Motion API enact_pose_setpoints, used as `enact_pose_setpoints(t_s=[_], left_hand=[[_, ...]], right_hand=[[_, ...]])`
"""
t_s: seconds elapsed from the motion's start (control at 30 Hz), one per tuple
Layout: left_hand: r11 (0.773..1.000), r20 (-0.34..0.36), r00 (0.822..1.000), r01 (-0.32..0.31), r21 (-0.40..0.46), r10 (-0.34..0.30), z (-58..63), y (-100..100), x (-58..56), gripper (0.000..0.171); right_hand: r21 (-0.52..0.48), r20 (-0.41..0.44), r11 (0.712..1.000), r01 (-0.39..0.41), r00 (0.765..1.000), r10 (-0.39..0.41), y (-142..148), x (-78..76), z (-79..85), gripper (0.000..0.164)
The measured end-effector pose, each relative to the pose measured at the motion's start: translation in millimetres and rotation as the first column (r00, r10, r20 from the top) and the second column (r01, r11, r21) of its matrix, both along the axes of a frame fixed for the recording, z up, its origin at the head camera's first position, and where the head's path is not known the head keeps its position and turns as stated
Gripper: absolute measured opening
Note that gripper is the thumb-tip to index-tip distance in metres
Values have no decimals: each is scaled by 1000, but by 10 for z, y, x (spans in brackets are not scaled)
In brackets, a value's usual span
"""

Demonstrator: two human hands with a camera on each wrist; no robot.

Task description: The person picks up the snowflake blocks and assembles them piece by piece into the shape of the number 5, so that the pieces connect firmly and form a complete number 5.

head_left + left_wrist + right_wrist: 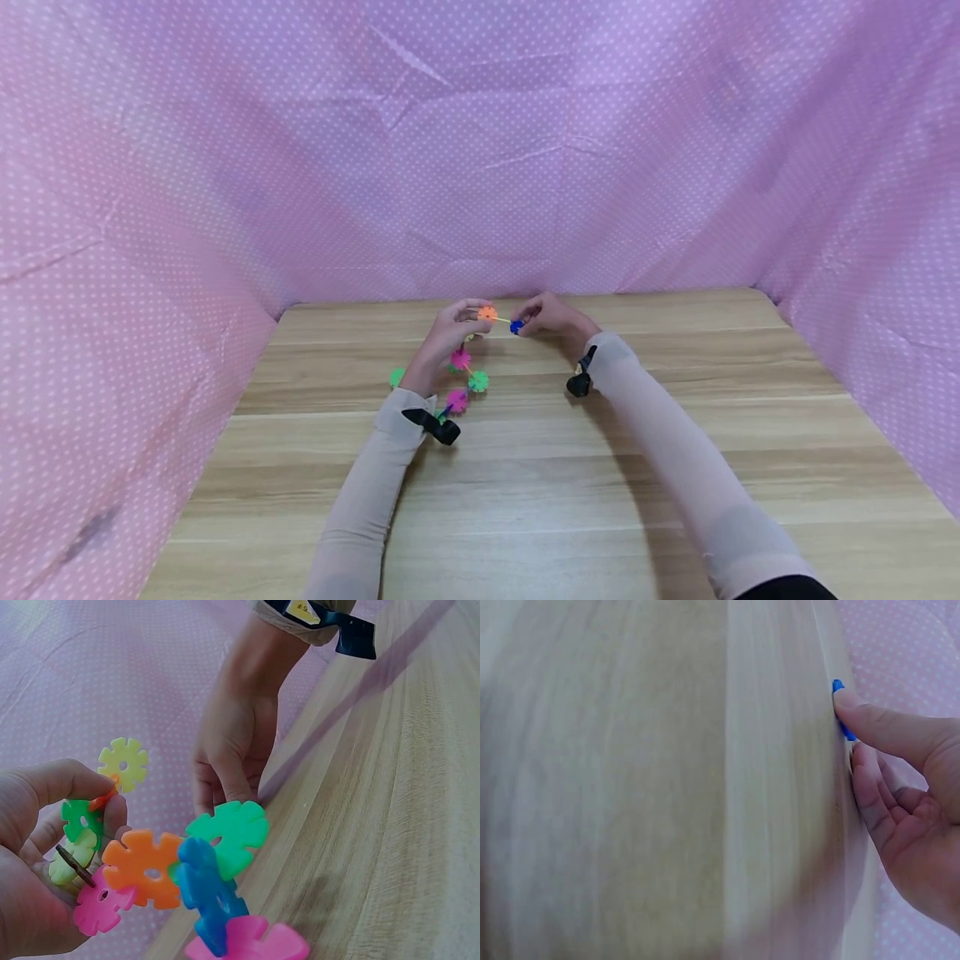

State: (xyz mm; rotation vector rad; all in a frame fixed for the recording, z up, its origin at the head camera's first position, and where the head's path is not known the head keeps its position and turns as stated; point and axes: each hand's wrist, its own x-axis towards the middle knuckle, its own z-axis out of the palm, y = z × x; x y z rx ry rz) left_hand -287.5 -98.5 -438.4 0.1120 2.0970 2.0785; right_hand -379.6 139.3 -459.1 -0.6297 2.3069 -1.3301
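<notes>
My left hand [448, 332] pinches an orange snowflake disc [487, 313], a flat notched plastic piece, between thumb and fingers. A yellow snowflake disc [124, 763] slots into the orange one and sticks out toward my right hand [557, 317]. That hand pinches a blue snowflake disc [844, 711] by its edge, right at the yellow disc in the head view. From my left hand hangs a curving chain of interlocked discs, among them a green disc [84, 820], a pink disc [105, 906], another orange disc [142, 868] and a second blue disc [206, 889].
Both hands are above the far part of a wood-grain table [525, 500]. The chain's far green disc [397, 377] shows left of my left wrist. Pink dotted cloth [480, 167] surrounds the table at the back and sides. Each wrist wears a black strap mount [579, 383].
</notes>
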Motion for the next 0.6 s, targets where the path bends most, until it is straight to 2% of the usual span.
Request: enact_pose_setpoints(t_s=[0.17, 0.27, 0.43, 0.6], left_hand=[[1000, 4, 1000, -1, -9, 1, -11, 2, -4, 37], [1000, 16, 1000, -6, -3, 6, -16, 4, -2, 37], [1000, 18, 1000, -9, 7, 9, -21, 17, 0, 36], [1000, 14, 1000, -7, 8, 7, -20, 35, 4, 37]], right_hand=[[58, -2, 998, -37, 999, 37, 59, -17, 8, 33], [94, -37, 993, -72, 996, 76, 87, -9, 15, 34], [101, -53, 989, -112, 992, 118, 129, 34, 20, 28], [90, -42, 990, -108, 993, 112, 187, 117, 33, 21]])
